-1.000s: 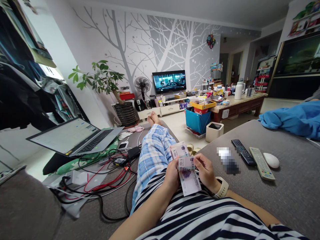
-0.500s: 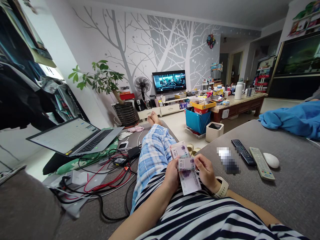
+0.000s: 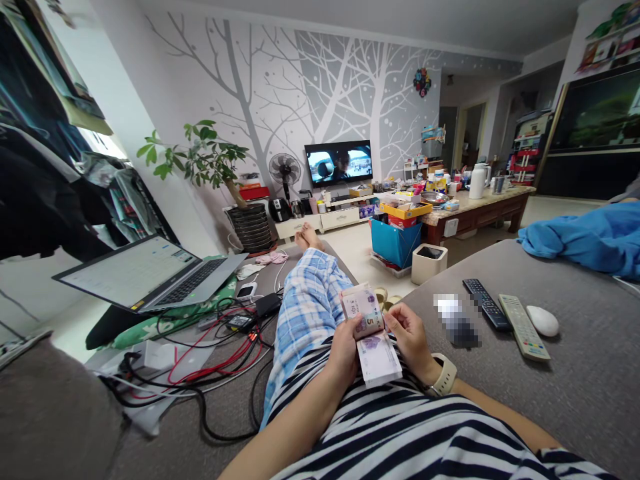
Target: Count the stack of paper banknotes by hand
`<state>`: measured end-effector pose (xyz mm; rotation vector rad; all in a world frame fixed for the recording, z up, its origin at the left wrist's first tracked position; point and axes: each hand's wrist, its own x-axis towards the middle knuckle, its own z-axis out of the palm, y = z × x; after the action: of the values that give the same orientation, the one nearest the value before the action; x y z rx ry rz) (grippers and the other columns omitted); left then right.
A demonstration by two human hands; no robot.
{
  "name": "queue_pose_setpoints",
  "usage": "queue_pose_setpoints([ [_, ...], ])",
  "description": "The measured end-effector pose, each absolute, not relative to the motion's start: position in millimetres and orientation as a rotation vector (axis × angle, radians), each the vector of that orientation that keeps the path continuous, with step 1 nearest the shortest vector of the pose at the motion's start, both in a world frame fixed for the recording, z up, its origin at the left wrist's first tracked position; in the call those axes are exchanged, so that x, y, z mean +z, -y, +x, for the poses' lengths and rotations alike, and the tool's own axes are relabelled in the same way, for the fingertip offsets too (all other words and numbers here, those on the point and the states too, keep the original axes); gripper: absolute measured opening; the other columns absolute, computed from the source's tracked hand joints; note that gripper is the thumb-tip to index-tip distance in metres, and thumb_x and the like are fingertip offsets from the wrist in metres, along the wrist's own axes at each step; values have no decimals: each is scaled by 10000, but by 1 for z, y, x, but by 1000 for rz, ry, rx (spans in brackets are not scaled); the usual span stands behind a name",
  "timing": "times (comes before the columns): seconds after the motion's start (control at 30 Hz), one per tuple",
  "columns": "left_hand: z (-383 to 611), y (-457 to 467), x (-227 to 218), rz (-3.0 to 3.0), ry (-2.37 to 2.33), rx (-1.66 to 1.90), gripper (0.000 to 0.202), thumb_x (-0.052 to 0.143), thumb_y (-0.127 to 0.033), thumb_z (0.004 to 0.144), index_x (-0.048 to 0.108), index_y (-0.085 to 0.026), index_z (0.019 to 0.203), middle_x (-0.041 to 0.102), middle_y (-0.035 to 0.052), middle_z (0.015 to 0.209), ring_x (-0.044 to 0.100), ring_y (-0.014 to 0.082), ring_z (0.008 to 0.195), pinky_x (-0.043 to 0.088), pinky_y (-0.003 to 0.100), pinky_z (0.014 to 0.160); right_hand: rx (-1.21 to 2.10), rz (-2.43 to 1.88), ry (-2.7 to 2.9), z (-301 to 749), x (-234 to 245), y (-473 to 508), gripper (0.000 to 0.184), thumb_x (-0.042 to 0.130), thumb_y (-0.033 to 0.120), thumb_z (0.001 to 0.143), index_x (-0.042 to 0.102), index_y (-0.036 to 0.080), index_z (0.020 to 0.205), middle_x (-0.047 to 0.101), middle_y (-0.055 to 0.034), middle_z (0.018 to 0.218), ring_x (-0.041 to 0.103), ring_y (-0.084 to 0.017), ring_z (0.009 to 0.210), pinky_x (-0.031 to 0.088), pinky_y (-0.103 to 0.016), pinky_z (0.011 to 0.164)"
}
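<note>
A small stack of purple-and-white banknotes (image 3: 381,362) marked with a 5 is held over my lap. My left hand (image 3: 344,348) is closed around the stack's left side, with the thumb lying on top. The notes bend over at the middle, with one part pointing up and away and the other hanging down toward my striped shirt. My right hand (image 3: 411,333), with a pale watch (image 3: 445,375) on its wrist, is pinched at the right edge of the notes near the bend. Its fingertips partly hide that edge.
On the grey sofa to the right lie a black remote (image 3: 487,305), a light remote (image 3: 524,327), a white mouse-shaped object (image 3: 543,321) and a blurred-out item. Left of my legs are an open laptop (image 3: 165,277) and tangled cables (image 3: 220,367). A cluttered table (image 3: 487,205) stands beyond.
The note raised between my hands has turned over onto the upper part, so a large 5 now shows. My right fingers have shifted slightly left to the notes' edge. The television picture differs.
</note>
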<state>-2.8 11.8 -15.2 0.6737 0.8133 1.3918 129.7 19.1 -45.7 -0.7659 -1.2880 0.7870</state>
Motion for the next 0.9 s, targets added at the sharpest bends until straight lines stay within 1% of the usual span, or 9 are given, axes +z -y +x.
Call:
queue_pose_setpoints([
  [0.1,-3,-10,-13,701,-838,1378,232,682,-209,716,691,-79,908,755,126,769,725,257,703,579,391,749,775,-814,1268,130,-46,-23,332,633,502,842,550,190,769,514,23,657,471,-132,599,396,-250,570],
  [0.27,-3,-10,-16,708,-838,1377,260,695,-146,663,670,-100,918,754,104,767,709,233,660,576,369,697,785,-852,1287,129,-47,-29,337,620,493,848,544,189,726,492,27,639,440,-128,598,378,-247,568],
  [0.4,-3,-12,-20,694,-833,1384,278,718,-156,661,669,-103,929,755,105,781,712,236,669,572,377,729,778,-872,1302,129,-49,-32,347,611,485,852,529,191,686,490,28,616,435,-130,591,366,-247,556],
  [0.53,-3,-16,-23,636,-822,1423,233,701,-236,720,687,-93,904,753,110,769,726,256,730,575,391,784,773,-869,1305,129,-49,-30,351,603,484,861,521,191,685,488,27,619,436,-131,594,368,-248,561],
  [0.63,-3,-20,-25,625,-814,1433,227,664,-263,756,697,-93,903,764,116,825,731,260,798,574,384,815,757,-856,1299,129,-48,-27,350,601,480,866,512,195,682,480,27,621,433,-130,594,364,-246,559],
  [0.77,-4,-21,-26,652,-811,1423,242,628,-279,778,702,-98,921,769,105,846,728,253,806,578,379,802,764,-805,1289,129,-48,-23,339,606,464,867,514,195,682,468,27,624,422,-126,589,362,-246,556],
  [0.9,-4,-20,-25,689,-806,1418,242,642,-281,751,707,-98,896,766,92,822,723,251,796,576,365,783,762,-769,1305,128,-48,-20,324,608,446,870,532,193,682,466,26,621,410,-126,586,348,-247,555],
])
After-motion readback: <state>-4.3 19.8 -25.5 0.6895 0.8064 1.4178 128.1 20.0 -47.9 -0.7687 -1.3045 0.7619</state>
